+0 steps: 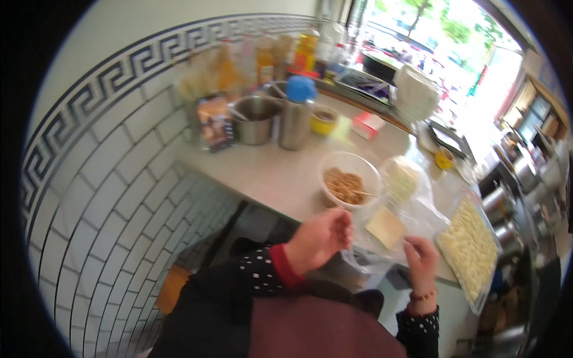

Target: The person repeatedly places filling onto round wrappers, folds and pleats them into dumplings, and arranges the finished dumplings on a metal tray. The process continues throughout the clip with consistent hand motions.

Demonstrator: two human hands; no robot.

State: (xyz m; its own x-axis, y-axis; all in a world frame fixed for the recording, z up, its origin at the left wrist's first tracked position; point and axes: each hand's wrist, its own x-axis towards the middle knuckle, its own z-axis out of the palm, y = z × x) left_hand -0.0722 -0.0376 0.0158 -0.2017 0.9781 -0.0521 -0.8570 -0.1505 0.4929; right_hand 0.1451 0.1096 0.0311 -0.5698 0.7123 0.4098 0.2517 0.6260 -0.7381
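My left hand (320, 239) hovers at the counter's front edge, just below a white plastic bowl (324, 188). Its fingers curl inward, and blur hides whether anything lies in the palm. The bowl contains a brown minced filling (344, 184) with a thin light stick (366, 193) standing in it. Square, pale yellow dough wrappers (386, 227) lie between my hands on clear plastic. Close to their right corner is my right hand (421, 259), thumb and fingers bent; whether they pinch something cannot be made out. A clear plastic bag (421, 210) spreads behind the wrappers, with a pale mass (400, 179) in it.
To the right, a tray (475, 304) of pale dumplings overhangs the counter edge. A steel pot (257, 129), a steel canister with a blue lid (295, 125), a yellow tub (323, 121) and several bottles line the back. Stacked white containers (416, 96) stand by the window.
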